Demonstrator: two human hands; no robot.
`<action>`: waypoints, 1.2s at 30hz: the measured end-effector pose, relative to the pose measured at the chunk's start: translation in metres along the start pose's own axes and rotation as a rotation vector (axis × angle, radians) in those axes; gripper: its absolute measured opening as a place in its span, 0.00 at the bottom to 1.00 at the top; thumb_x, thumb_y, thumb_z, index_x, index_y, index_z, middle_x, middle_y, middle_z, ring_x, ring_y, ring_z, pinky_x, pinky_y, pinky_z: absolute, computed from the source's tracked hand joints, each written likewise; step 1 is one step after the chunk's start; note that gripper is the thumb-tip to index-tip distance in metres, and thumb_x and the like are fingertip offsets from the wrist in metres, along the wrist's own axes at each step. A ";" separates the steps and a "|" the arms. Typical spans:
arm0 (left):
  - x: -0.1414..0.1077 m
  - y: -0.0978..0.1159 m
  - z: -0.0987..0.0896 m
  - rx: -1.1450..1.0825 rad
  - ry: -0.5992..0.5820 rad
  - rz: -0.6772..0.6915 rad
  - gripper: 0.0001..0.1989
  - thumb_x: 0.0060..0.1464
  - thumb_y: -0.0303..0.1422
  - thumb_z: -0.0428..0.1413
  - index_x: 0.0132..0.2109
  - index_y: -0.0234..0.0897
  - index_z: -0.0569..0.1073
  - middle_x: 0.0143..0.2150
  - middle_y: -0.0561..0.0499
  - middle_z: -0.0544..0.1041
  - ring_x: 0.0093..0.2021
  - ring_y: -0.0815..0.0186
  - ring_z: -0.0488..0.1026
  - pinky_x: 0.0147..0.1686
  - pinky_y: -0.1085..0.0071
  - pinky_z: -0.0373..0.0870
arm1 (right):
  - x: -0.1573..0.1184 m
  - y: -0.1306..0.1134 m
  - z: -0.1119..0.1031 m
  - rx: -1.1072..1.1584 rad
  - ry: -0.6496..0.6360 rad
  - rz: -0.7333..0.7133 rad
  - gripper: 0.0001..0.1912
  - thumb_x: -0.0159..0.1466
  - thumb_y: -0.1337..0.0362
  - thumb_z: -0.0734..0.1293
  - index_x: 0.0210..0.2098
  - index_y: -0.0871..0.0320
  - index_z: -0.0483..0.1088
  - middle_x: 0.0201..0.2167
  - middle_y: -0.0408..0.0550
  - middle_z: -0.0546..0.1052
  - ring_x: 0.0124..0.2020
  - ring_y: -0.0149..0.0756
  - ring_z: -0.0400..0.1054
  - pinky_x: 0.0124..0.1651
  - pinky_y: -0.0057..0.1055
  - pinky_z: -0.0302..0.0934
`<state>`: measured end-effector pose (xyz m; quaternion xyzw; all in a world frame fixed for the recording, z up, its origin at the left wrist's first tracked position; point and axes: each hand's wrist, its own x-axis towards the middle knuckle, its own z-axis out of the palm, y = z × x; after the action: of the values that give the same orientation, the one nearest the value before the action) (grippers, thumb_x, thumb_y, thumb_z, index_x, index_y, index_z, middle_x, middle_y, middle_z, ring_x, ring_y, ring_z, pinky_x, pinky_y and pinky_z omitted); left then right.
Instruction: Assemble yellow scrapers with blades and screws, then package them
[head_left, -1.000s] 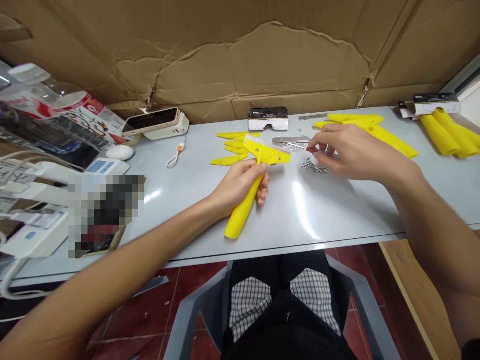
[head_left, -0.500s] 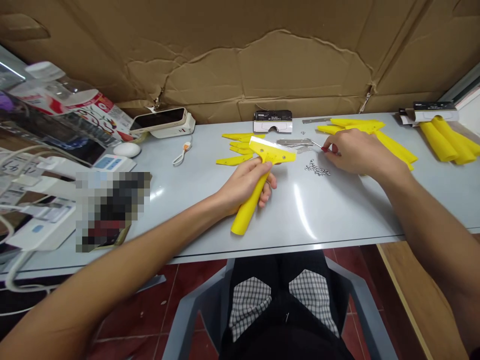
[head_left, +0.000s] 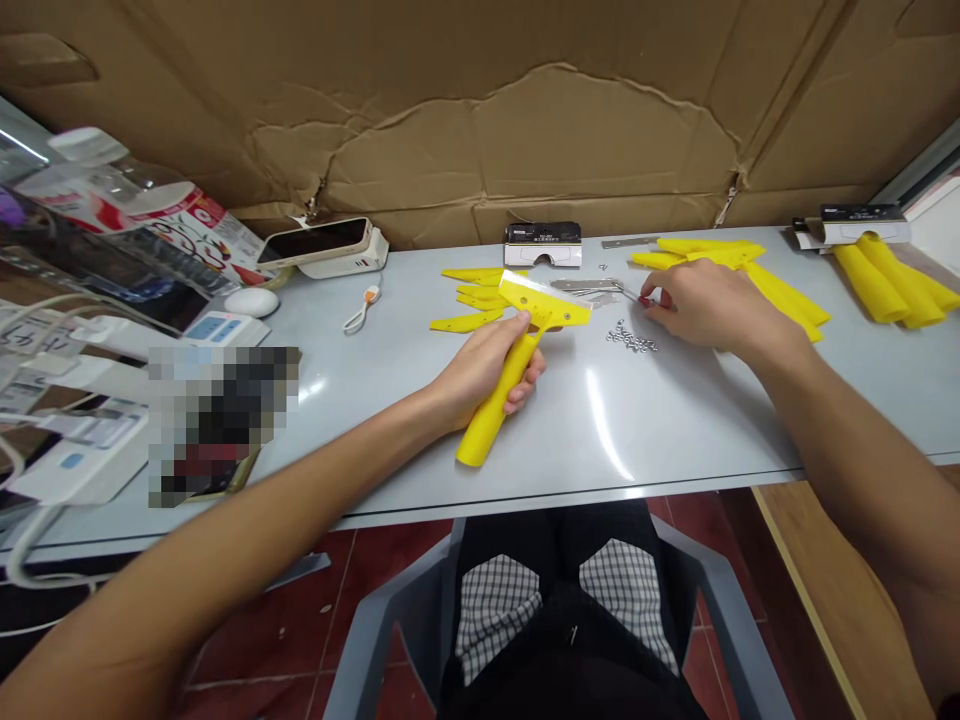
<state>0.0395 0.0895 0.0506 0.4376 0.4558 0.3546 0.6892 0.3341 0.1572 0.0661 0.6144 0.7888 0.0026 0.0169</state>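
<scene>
Right hand just beside metal nuts

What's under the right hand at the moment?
The right hand is over the grey table top; a pile of small metal nuts lies just left of it, yellow strips beyond. What it holds is covered, except a thin metal shaft.

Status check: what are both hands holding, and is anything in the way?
Left hand: gripping yellow plastic scraper. Right hand: pinching small red-handled screwdriver, above small metal nuts. Nearby: steel strips, apart from both hands.
</scene>
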 end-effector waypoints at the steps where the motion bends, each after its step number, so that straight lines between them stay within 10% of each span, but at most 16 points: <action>1: 0.001 -0.001 -0.001 -0.020 -0.017 -0.005 0.16 0.71 0.47 0.55 0.47 0.39 0.75 0.22 0.54 0.73 0.14 0.70 0.62 0.13 0.73 0.58 | 0.000 0.000 0.001 -0.002 0.005 -0.002 0.22 0.70 0.55 0.65 0.58 0.51 0.81 0.49 0.58 0.84 0.50 0.61 0.77 0.43 0.50 0.66; 5: 0.004 0.000 -0.004 -0.131 -0.023 -0.018 0.20 0.74 0.43 0.47 0.52 0.34 0.78 0.28 0.49 0.78 0.16 0.69 0.65 0.14 0.73 0.62 | 0.001 0.001 0.002 -0.019 0.007 -0.014 0.22 0.71 0.55 0.65 0.59 0.51 0.81 0.49 0.57 0.84 0.50 0.61 0.77 0.43 0.50 0.66; 17: 0.001 0.002 0.001 -0.284 0.030 0.113 0.12 0.60 0.32 0.72 0.44 0.34 0.76 0.34 0.55 0.74 0.33 0.69 0.76 0.32 0.74 0.78 | 0.001 0.003 0.001 0.002 -0.005 -0.021 0.23 0.71 0.53 0.65 0.61 0.49 0.81 0.49 0.56 0.84 0.50 0.60 0.77 0.42 0.48 0.65; 36: 0.000 -0.004 0.005 0.006 0.188 0.157 0.09 0.73 0.33 0.56 0.41 0.39 0.67 0.35 0.55 0.74 0.19 0.77 0.65 0.18 0.76 0.62 | -0.001 0.001 -0.002 0.108 0.073 -0.061 0.19 0.74 0.55 0.63 0.57 0.48 0.83 0.50 0.55 0.85 0.53 0.61 0.76 0.46 0.53 0.68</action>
<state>0.0445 0.0871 0.0482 0.4388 0.4839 0.4454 0.6124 0.3352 0.1562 0.0681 0.5898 0.8061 -0.0182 -0.0450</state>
